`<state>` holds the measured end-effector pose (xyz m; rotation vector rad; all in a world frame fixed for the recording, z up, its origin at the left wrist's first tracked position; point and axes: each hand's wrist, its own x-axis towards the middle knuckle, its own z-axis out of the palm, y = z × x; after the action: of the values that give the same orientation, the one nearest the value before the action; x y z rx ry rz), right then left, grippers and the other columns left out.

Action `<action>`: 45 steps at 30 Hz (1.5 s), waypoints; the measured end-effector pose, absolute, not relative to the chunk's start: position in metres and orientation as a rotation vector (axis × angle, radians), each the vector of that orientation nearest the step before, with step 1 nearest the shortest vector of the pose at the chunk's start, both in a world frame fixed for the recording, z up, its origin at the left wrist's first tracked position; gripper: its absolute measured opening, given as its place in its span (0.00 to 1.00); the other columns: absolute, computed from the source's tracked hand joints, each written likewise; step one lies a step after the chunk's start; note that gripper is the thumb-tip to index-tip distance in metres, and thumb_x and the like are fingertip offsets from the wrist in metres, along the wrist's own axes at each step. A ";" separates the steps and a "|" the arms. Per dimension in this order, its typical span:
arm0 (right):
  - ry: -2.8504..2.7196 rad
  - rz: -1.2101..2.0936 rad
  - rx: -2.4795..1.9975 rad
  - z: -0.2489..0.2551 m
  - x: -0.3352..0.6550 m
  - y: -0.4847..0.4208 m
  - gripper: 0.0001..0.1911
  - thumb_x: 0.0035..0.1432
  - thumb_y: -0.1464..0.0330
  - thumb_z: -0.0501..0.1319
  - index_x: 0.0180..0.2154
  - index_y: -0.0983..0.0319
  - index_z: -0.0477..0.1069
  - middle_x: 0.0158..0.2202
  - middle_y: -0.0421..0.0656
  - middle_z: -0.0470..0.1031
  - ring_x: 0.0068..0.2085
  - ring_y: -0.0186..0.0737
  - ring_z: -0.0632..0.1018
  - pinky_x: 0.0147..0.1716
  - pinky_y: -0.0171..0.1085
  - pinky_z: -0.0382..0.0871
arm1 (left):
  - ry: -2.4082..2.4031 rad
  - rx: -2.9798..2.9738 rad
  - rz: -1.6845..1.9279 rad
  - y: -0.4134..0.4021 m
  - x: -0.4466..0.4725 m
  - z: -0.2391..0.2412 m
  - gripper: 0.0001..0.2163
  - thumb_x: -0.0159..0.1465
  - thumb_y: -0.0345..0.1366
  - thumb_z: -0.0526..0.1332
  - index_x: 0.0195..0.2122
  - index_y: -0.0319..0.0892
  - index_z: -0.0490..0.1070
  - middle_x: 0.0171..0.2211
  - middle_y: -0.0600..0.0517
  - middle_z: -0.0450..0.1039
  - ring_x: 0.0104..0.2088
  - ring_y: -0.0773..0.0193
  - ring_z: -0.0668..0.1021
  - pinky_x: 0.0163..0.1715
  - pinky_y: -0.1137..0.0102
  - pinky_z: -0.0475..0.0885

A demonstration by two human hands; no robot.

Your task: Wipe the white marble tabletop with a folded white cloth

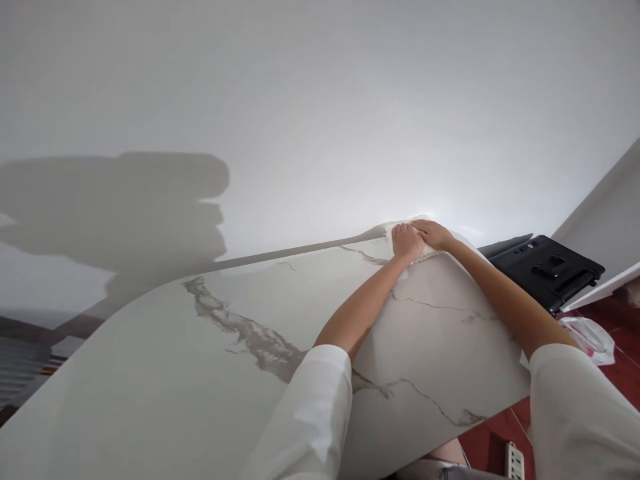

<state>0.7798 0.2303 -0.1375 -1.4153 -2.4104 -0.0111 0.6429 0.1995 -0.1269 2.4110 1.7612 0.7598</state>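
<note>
A white cloth [429, 251] lies at the far edge of the marble-patterned table [240, 373], close to the wall. My left hand [407, 241] presses down on it with fingers bent over the fabric. Right beside it, my right hand [435, 235] also bears on the cloth, its fingertips meeting the left hand. Both arms are stretched forward across the tabletop. Part of the cloth is hidden under the hands.
Behind the table rises a white wall [320, 120] with a shadow on its left. A black case [545, 270] stands past the right end, near a plastic bag [590, 339] on the red floor. A power strip [514, 460] lies below the front edge.
</note>
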 end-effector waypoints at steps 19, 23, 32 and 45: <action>-2.319 -0.078 -1.726 -0.141 0.873 0.091 0.27 0.65 0.64 0.40 0.63 0.64 0.53 0.65 0.45 0.53 0.64 0.47 0.54 0.61 0.50 0.49 | 1.347 2.530 0.699 0.094 0.721 -0.127 0.23 0.65 0.33 0.45 0.59 0.27 0.56 0.61 0.37 0.56 0.62 0.51 0.56 0.62 0.60 0.47; -2.279 -0.087 -1.760 -0.141 0.880 0.045 0.27 0.65 0.65 0.41 0.63 0.62 0.54 0.64 0.45 0.54 0.64 0.48 0.55 0.61 0.52 0.51 | 1.281 2.548 0.711 0.055 0.725 -0.125 0.24 0.65 0.34 0.45 0.59 0.25 0.55 0.61 0.36 0.56 0.62 0.50 0.56 0.62 0.59 0.48; -2.325 -0.102 -1.731 -0.132 0.882 -0.044 0.27 0.65 0.65 0.41 0.64 0.63 0.52 0.63 0.47 0.55 0.64 0.49 0.56 0.60 0.54 0.53 | 1.133 2.557 0.688 -0.022 0.720 -0.122 0.25 0.64 0.35 0.46 0.60 0.24 0.54 0.62 0.34 0.54 0.63 0.48 0.56 0.62 0.57 0.48; -2.553 -0.015 -1.345 -0.112 0.747 -0.107 0.31 0.63 0.63 0.47 0.65 0.64 0.48 0.62 0.50 0.57 0.63 0.52 0.57 0.60 0.56 0.54 | 1.061 2.677 0.625 -0.092 0.565 -0.117 0.26 0.65 0.37 0.45 0.60 0.24 0.54 0.62 0.34 0.53 0.64 0.51 0.54 0.63 0.60 0.50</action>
<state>0.7472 -0.1074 -0.1124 -1.3447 -2.5532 -0.0147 0.5655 -0.0918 -0.1166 2.6774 1.0606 0.6246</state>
